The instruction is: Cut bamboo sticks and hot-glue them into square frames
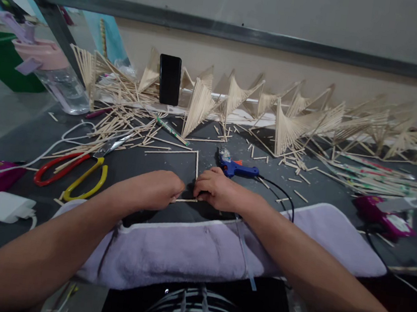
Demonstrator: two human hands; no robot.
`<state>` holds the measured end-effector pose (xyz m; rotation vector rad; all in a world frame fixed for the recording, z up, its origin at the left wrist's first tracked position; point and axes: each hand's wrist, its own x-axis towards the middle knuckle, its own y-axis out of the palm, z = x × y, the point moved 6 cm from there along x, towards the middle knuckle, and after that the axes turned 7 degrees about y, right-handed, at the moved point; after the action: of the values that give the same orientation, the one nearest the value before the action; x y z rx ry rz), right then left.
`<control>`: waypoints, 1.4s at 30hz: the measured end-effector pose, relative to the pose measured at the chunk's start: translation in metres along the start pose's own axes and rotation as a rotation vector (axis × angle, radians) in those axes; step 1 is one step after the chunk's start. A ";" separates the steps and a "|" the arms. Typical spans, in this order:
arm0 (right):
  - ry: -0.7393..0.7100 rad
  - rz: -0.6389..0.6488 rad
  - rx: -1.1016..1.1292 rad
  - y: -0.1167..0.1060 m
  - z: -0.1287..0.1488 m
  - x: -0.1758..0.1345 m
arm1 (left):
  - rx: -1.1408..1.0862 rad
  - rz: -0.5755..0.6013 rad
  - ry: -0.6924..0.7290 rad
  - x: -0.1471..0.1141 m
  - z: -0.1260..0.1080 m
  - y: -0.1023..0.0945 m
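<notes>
Thin wooden sticks form an angular outline on the dark table, with an upright-running stick [197, 165] meeting a long crosswise stick [173, 151] at the far corner. My left hand [162, 189] is closed at the left end of the near stick [186, 201]. Curled at the near corner, my right hand [215, 189] has its fingertips pressed on the sticks there. The exact grip of both hands is partly hidden by the fingers. Just beyond my right hand lies a blue glue gun [239, 169], its nozzle end pointing left.
Scissors [87, 171] with red and yellow handles lie left. Twisted stick models [199, 104] line the back beside a phone [169, 80]. A bottle [63, 82] stands far left. A lilac cloth [188, 255] covers the front edge. Loose sticks [117, 124] and cables surround the work.
</notes>
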<state>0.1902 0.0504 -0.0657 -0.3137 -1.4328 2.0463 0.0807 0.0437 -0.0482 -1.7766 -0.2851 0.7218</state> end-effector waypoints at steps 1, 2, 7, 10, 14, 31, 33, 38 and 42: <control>-0.001 0.001 -0.001 0.000 0.000 0.000 | 0.000 0.004 -0.003 0.000 0.000 0.001; -0.001 0.002 -0.003 0.000 0.001 0.000 | 0.001 0.004 -0.006 0.000 0.001 0.001; 0.006 0.012 -0.007 -0.001 0.001 0.001 | 0.008 -0.011 0.004 0.000 0.002 0.002; 0.002 0.015 -0.001 -0.002 0.002 0.001 | 0.015 -0.010 0.014 0.000 0.002 0.001; 0.000 0.018 -0.007 -0.002 0.002 0.000 | 0.011 -0.006 0.004 0.000 0.001 0.000; -0.006 -0.014 0.023 -0.007 0.001 0.000 | -0.060 -0.025 0.006 -0.001 0.005 0.002; 0.030 -0.060 -0.005 -0.011 -0.003 -0.001 | -0.118 -0.022 0.033 -0.003 0.008 0.000; 0.079 -0.159 -0.088 -0.019 -0.012 -0.002 | -0.123 -0.146 -0.040 -0.016 0.044 -0.022; 0.100 -0.222 -0.138 -0.025 -0.017 -0.004 | -0.009 -0.227 -0.296 -0.031 0.094 -0.035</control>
<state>0.2102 0.0666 -0.0500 -0.2955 -1.4807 1.7357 0.0057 0.1125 -0.0222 -1.6107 -0.6788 0.8186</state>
